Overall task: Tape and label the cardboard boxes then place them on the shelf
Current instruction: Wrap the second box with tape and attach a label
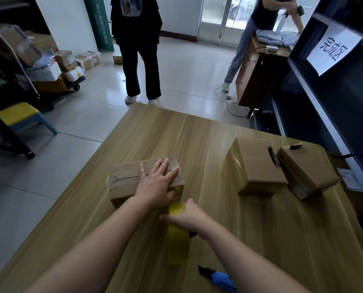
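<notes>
A small cardboard box [125,182] lies on the wooden table [261,240], with clear tape along its top seam. My left hand [157,182] presses flat on the box's top right part, fingers straight. My right hand [187,218] grips a roll of yellowish tape [177,244] just in front of the box; a strip of tape [177,191] runs from the roll up the box's near right side. Two more cardboard boxes [258,166] [307,172] sit at the right of the table. The dark shelf [324,98] stands to the right with a white paper sign [332,50].
A blue utility knife [218,279] lies near the table's front edge. One person stands beyond the table's far edge [140,49]; another bends over a brown desk [258,81] at the back right. A yellow stool [18,115] and a cart of parcels [56,72] stand at the left.
</notes>
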Motion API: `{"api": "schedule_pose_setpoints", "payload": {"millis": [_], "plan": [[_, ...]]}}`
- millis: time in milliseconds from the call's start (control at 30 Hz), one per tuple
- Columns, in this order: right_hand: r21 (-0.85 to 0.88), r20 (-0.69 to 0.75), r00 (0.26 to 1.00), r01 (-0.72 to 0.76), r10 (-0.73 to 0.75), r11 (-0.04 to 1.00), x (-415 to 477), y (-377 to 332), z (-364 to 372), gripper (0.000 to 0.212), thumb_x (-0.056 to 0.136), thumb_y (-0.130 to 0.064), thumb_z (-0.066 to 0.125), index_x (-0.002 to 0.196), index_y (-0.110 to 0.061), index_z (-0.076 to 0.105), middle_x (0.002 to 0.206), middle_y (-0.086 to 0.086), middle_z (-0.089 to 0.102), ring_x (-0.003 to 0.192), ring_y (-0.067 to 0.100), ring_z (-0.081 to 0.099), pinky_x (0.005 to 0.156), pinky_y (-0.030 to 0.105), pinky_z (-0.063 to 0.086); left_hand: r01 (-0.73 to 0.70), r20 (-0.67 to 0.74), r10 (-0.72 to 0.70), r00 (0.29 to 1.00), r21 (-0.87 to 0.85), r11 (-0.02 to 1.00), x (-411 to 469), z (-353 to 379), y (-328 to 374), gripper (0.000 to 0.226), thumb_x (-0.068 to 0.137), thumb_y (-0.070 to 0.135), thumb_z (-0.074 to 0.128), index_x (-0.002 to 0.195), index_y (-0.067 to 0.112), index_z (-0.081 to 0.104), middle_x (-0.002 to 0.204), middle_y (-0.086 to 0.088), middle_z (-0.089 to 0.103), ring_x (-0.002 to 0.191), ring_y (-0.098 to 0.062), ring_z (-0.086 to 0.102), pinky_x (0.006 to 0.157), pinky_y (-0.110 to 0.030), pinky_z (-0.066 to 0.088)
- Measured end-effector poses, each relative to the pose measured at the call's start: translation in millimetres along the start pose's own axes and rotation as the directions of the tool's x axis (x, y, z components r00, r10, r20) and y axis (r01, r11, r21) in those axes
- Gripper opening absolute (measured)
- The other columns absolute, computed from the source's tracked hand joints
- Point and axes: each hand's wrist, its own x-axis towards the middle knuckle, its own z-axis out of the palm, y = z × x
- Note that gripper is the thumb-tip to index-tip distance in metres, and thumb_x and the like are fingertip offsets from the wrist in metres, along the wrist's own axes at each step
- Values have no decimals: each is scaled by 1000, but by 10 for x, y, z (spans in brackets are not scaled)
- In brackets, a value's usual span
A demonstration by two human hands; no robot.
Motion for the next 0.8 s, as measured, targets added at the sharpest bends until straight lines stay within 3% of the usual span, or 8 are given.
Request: {"api": "schedule_pose_setpoints", "payload": {"millis": [100, 167, 233, 267, 400, 500, 633, 800], "plan": [[-8, 10, 1000, 5, -5, 1000, -5, 13, -27, 99, 75, -52, 78, 149, -10, 26, 143, 12, 43, 124, 29, 49, 81, 32, 49, 2, -103, -9, 995, -65, 998, -86, 43, -10, 78, 88, 51, 57, 152, 34, 17, 162, -5, 7, 149, -24, 1, 114, -60, -3], [-32, 24, 999, 34, -34, 999, -6, 31, -53, 91, 75, -53, 78, 142, -10, 35, 135, 9, 49, 119, 27, 52, 81, 33, 51, -42, -287, -2, 958, -149, 988, -196, 101, 5, 65, 82, 40, 68, 141, 27, 44, 144, -10, 40, 136, -30, 34, 112, -53, 24], [-43, 50, 996, 74, -72, 996, -17, 45, -87, 75, 76, -51, 77, 131, -12, 45, 123, 4, 52, 116, 25, 54, 86, 36, 53, -112, -484, -32, 875, -267, 957, -322, 175, 60, 35, 79, 23, 71, 113, 20, 62, 111, -4, 58, 101, -24, 57, 83, -38, 51], [-49, 65, 994, 89, -86, 995, -13, 68, -110, 76, 75, -52, 77, 131, -13, 45, 122, 4, 52, 115, 24, 54, 89, 37, 53, -115, -497, -75, 865, -341, 933, -392, 188, 102, 22, 82, 19, 69, 103, 19, 62, 99, -1, 61, 87, -20, 60, 69, -32, 53], [-12, 111, 989, 101, -99, 995, 9, 318, -285, 93, 72, -67, 71, 142, -16, 38, 130, 5, 54, 107, 18, 60, 75, 29, 54, 115, -266, -347, 899, -621, 776, -534, 285, 220, 9, 93, 28, 58, 90, 21, 62, 79, 7, 62, 72, -13, 59, 60, -26, 44], [-51, 177, 983, 64, -54, 997, -10, 598, -497, 79, 72, -70, 68, 127, -16, 52, 111, 1, 64, 96, 14, 65, 73, 25, 55, 290, 2, -413, 911, -714, 638, -524, 416, 232, 26, 91, 40, 57, 103, 20, 66, 100, -1, 65, 95, -20, 60, 81, -33, 49], [-160, 378, 925, 26, 37, 987, 1, 794, -522, 67, 74, -68, 68, 118, -18, 59, 109, 1, 66, 95, 12, 65, 81, 28, 55, 424, 297, -361, 884, -833, 354, -538, 433, 310, 71, 71, 57, 57, 129, 16, 60, 126, -4, 63, 113, -22, 58, 97, -38, 48], [-98, 366, 929, -15, 50, 995, -40, 1008, -406, 58, 81, -60, 67, 118, -17, 60, 112, 4, 66, 93, 12, 62, 80, 29, 52, 459, 413, -222, 883, -859, 227, -577, 472, 322, 70, 65, 55, 71, 124, 18, 63, 113, 1, 66, 103, -17, 62, 94, -39, 52]]}}
